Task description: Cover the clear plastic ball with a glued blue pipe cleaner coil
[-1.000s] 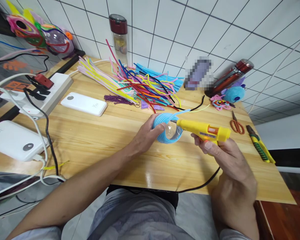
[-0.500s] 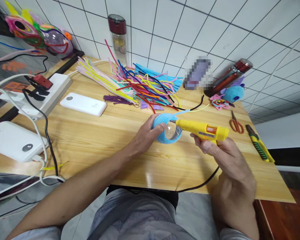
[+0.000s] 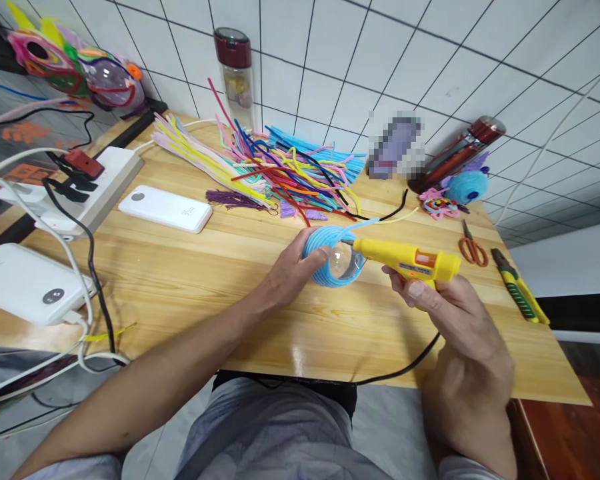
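Observation:
My left hand [image 3: 300,263] is closed around a clear plastic ball [image 3: 339,261] partly wrapped in light blue pipe cleaner [image 3: 323,243], thumb pressed on the coils. A loose end of that pipe cleaner sticks out to the upper right. Gripped by its handle in my right hand [image 3: 435,297] is a yellow hot glue gun [image 3: 405,257]. Its metal nozzle points left and sits at the upper edge of the ball's bare part, by the blue coils; I cannot tell whether it touches. The fingers under the ball are hidden.
Behind the ball lies a pile of colourful pipe cleaners [image 3: 300,170]. Scissors [image 3: 473,247], pliers [image 3: 515,290], a blue fuzzy figure [image 3: 467,187] and a dark red flask [image 3: 460,153] are at the right. Power banks [image 3: 165,209] and a power strip [image 3: 95,193] with cables occupy the left.
The glue gun has shifted very slightly to the right with my right hand. My left hand and the ball hold nearly the same position.

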Motion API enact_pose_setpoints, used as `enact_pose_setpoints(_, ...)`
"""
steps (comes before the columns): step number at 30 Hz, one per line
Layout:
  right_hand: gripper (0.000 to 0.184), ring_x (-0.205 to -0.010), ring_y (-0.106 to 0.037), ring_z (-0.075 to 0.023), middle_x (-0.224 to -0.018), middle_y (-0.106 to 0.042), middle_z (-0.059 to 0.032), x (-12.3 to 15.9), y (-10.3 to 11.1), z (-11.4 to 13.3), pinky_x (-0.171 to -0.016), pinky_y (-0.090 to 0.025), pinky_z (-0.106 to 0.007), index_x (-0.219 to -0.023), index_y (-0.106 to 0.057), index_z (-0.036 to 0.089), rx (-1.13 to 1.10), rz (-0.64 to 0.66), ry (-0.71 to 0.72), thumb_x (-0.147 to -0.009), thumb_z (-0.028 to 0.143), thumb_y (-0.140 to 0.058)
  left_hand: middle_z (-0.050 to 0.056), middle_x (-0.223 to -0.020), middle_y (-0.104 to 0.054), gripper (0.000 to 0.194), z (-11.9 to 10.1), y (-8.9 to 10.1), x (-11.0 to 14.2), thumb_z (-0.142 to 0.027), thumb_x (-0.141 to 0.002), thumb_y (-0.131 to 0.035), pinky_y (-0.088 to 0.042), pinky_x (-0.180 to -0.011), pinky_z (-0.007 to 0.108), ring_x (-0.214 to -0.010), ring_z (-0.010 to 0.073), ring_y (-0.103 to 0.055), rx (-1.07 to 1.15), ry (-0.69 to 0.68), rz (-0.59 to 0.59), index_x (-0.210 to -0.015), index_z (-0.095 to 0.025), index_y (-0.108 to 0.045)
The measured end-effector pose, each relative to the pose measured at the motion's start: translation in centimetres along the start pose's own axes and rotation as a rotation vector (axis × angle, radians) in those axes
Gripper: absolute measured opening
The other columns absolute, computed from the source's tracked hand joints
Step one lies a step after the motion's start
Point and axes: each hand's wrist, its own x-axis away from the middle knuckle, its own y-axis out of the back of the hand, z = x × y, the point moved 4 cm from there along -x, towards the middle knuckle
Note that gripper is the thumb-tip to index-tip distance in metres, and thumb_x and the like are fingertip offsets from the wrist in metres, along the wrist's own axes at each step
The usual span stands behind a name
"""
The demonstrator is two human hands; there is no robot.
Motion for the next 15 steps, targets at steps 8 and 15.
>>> enact_pose_setpoints(8,0.041,-0.091,-0.072,-0.0295,-0.103,-0.082,-0.0083,0.5,-0.1,0.4,-0.074,-0.057,-0.043,-0.111,-0.083,0.029,-0.104,-0.069,-0.061,-0.096,0.067,-0.074,0.013,-0.14,-0.074,0.066,0.1,0.2,-0.2,-0.055,-0.096,-0.065,-0.051,-0.115,0.045,-0.128,0.0319,-0.068,0.003,0.012,-0.01,-0.149,-0.016,-0.06)
enact_pose_setpoints(15,0.046,-0.086,-0.068,-0.0296,-0.108,-0.077,-0.0118,1.6,0.4,2.2,-0.066,-0.054,-0.043,-0.117,-0.077,0.028,-0.146,-0.24,0.016,-0.095,0.067,-0.068,0.008,-0.126,-0.075,0.06,0.4,0.5,-0.5,-0.054,-0.096,-0.065,-0.054,-0.105,0.04,-0.115,0.0271,-0.068,-0.006,0.013,-0.057,-0.144,-0.018,-0.063)
